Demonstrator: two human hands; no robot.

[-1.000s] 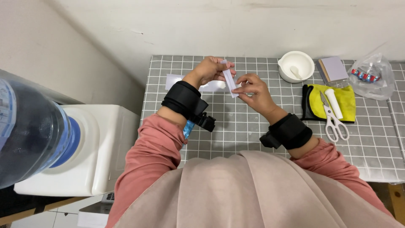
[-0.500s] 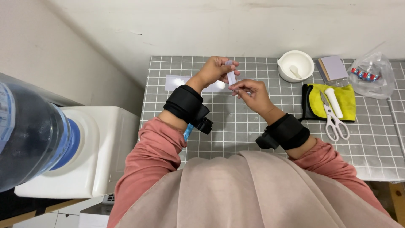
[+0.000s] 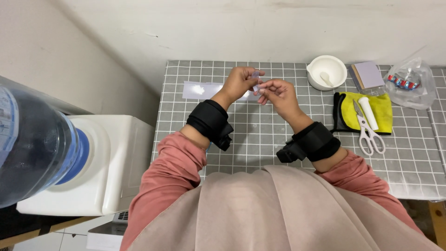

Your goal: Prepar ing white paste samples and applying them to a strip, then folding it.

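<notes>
Both of my hands meet above the grey tiled table (image 3: 260, 135), each wrist wearing a black band. My left hand (image 3: 239, 81) pinches a small clear packet (image 3: 255, 79) between its fingertips. My right hand (image 3: 276, 93) touches the same packet from the right with thumb and forefinger. Under the hands lies a white sheet (image 3: 197, 89) with a small heap of white powder (image 3: 199, 89) on it.
A white mortar with a pestle (image 3: 327, 73) stands at the back. Right of it lie a purple notepad (image 3: 367, 75) and a clear bag (image 3: 409, 83). White scissors (image 3: 367, 125) rest on a yellow cloth (image 3: 371, 111). A water dispenser with a blue bottle (image 3: 51, 158) stands to the left.
My hands have drifted slightly toward the table's back edge and closer together, and the packet has sunk deeper between my fingers, showing less of itself.
</notes>
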